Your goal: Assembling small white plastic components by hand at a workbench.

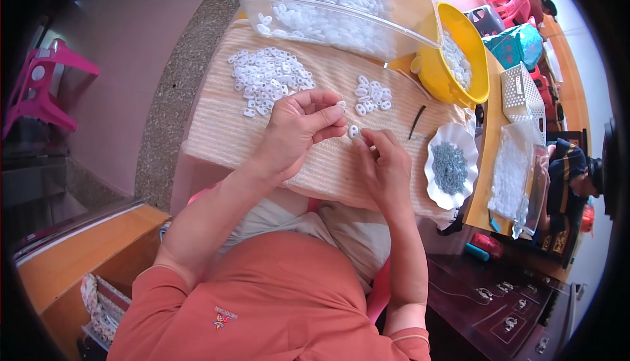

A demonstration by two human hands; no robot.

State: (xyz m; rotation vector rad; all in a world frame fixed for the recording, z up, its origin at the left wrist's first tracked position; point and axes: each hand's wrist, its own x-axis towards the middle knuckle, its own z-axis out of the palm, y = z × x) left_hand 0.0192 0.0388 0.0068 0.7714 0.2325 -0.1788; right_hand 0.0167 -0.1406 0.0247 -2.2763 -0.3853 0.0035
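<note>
Over the cloth-covered table, my left hand [302,125] pinches a small white plastic piece [342,106] between thumb and index finger. Just to its right, my right hand [387,164] has its thumb and fingertips closed at the edge of an oval white piece with a hole [354,131]. A small cluster of white pieces [373,94] lies beyond my hands. Past my left hand spreads a larger pile of similar white pieces [268,76]. Right of my right hand, a white scalloped dish [434,187] holds many small grey-blue metal-looking bits, too fine to name.
At the far edge stands a clear plastic bin [328,1] of white pieces. A yellow basin [482,76] with more sits right of it. A thin black strip [417,122] lies before the basin. Farther right are a white perforated basket [522,95] and another person [567,171].
</note>
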